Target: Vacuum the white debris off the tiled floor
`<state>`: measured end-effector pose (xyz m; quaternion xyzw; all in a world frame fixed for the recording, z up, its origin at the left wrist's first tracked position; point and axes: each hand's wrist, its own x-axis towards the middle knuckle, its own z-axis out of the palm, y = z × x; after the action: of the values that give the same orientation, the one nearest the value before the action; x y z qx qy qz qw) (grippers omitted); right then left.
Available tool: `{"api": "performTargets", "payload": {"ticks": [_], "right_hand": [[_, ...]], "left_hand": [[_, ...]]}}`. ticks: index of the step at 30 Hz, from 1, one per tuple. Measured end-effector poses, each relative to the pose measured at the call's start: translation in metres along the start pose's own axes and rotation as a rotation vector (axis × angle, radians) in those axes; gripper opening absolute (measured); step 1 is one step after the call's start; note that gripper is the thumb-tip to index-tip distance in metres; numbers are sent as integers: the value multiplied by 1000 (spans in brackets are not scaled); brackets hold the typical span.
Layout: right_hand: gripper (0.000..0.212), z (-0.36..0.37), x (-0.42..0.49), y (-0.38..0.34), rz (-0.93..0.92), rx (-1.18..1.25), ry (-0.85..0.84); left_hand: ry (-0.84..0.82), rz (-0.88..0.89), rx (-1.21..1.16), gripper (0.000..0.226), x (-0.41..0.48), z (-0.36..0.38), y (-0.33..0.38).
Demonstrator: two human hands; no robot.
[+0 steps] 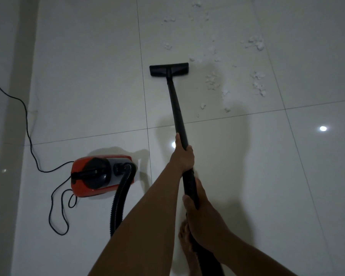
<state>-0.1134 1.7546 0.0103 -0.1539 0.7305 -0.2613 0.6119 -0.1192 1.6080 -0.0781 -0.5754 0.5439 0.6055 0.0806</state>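
Note:
A black vacuum wand runs from my hands to a flat black floor head resting on the glossy white tiled floor. My left hand grips the wand higher up, thumb lying along the tube. My right hand grips the lower black handle near my body. White crumbly debris lies scattered to the right of the head and beyond it, with another clump farther off.
A red and black canister vacuum sits on the floor at my left, its ribbed black hose curving toward me. A black power cord snakes left to the wall. My bare foot shows below my hands.

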Motion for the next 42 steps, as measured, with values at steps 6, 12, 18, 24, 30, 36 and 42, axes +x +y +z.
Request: {"api": "performTargets", "payload": {"ticks": [6, 12, 18, 24, 30, 36, 42], "right_hand": [[61, -17, -38, -38, 34, 33, -23], [61, -20, -57, -67, 33, -10, -16], [60, -35, -47, -92, 43, -82, -39], [60, -50, -20, -114, 54, -46, -42], [61, -68, 8, -142, 70, 18, -50], [62, -79, 32, -156, 76, 40, -66], [58, -91, 54, -176, 89, 113, -62]], "left_hand": [[-51, -47, -29, 67, -32, -10, 31], [-58, -84, -32, 69, -46, -23, 47], [-55, -99, -33, 68, -26, -27, 61], [-28, -121, -25, 69, 2, -34, 85], [-14, -124, -26, 69, 31, -47, 118], [-7, -119, -42, 68, 56, -55, 137], [-20, -128, -35, 69, 74, -64, 165]]}}
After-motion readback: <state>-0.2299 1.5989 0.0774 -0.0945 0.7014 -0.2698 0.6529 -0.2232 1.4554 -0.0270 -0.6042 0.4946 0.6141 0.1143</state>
